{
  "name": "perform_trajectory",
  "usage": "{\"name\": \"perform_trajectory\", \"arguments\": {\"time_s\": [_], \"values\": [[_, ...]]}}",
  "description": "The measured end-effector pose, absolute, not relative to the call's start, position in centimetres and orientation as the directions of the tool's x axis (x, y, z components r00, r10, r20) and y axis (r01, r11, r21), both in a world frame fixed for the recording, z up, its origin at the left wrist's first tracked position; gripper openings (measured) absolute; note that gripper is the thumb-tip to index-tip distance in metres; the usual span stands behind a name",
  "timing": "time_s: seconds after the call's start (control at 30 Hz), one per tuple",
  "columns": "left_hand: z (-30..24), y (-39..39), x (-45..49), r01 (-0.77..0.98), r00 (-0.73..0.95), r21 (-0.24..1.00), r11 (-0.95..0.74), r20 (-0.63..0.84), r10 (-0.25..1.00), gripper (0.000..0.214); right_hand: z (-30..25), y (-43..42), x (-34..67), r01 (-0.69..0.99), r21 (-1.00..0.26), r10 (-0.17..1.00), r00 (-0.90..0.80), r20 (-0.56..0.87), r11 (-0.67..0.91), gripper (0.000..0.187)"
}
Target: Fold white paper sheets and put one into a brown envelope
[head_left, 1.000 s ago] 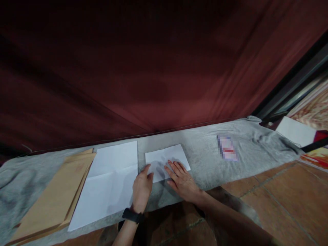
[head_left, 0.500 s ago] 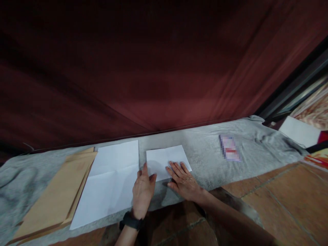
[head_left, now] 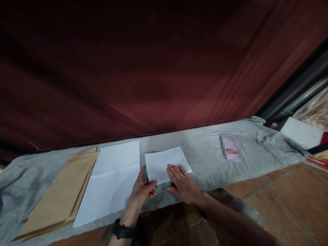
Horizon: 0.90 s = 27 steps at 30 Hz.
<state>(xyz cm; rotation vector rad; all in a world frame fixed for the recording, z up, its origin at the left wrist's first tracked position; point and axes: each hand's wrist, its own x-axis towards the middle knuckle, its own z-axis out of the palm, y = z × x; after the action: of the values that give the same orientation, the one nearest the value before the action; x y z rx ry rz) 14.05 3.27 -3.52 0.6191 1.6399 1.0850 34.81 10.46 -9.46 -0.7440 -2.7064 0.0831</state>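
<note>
A small folded white paper (head_left: 164,162) lies on a grey cloth (head_left: 205,155). My right hand (head_left: 183,182) rests flat on its near right corner, fingers stretched out. My left hand (head_left: 140,191), a black watch on its wrist, pinches the paper's near left corner between thumb and fingers. A larger creased white sheet (head_left: 111,181) lies just left of my left hand.
Brown envelopes (head_left: 60,196) are stacked at the left, partly under the large sheet. A small printed card (head_left: 230,148) lies on the cloth to the right. A dark red curtain (head_left: 153,68) hangs behind. Tiled floor (head_left: 282,194) runs along the near side, with another white sheet (head_left: 301,131) far right.
My left hand has slid back from the gap between the sheets and closed on the small paper's near left corner. My right hand has drawn slightly toward me.
</note>
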Motion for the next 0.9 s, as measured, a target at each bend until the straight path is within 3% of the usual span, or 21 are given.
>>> {"name": "perform_trajectory", "arguments": {"time_s": [0.17,0.23,0.4,0.57,0.67,0.77,0.83,0.9], "values": [[-2.6,3.0,14.4,-0.244,-0.235,0.857,0.453,-0.506,0.83,0.063,-8.0,9.6,33.7,0.582,-0.189,0.611,-0.735,0.294,0.791,0.064],[-2.2,3.1,14.9,-0.289,-0.2,0.855,0.432,-0.495,0.846,0.057,-7.5,9.1,33.0,0.639,-0.199,0.667,-0.687,0.288,0.743,0.057],[-1.2,2.6,15.4,-0.29,-0.109,0.859,0.422,-0.468,0.877,0.061,-6.3,9.9,32.4,0.641,-0.181,0.662,-0.682,0.309,0.746,0.046],[-0.9,1.8,12.4,-0.185,-0.013,0.919,0.349,-0.357,0.934,0.082,-4.9,13.0,34.7,0.491,-0.409,0.639,-0.598,0.485,0.769,0.048],[-1.9,2.2,11.3,-0.04,-0.204,0.973,0.226,-0.229,0.952,0.088,-5.0,13.7,35.9,0.379,-0.463,0.596,-0.582,0.553,0.801,0.046],[-3.1,3.0,11.4,0.289,-0.386,0.953,0.093,0.027,0.922,0.081,-6.0,13.3,36.4,0.302,-0.486,0.554,-0.63,0.544,0.82,0.041],[-3.7,3.4,11.4,0.477,-0.328,0.879,0.006,0.171,0.929,0.068,-6.8,12.8,36.6,0.24,-0.516,0.523,-0.677,0.518,0.822,0.038],[-4.0,3.5,11.1,0.575,-0.19,0.816,-0.059,0.204,0.961,0.055,-7.4,12.4,36.9,0.209,-0.537,0.502,-0.717,0.483,0.817,0.035]]}}
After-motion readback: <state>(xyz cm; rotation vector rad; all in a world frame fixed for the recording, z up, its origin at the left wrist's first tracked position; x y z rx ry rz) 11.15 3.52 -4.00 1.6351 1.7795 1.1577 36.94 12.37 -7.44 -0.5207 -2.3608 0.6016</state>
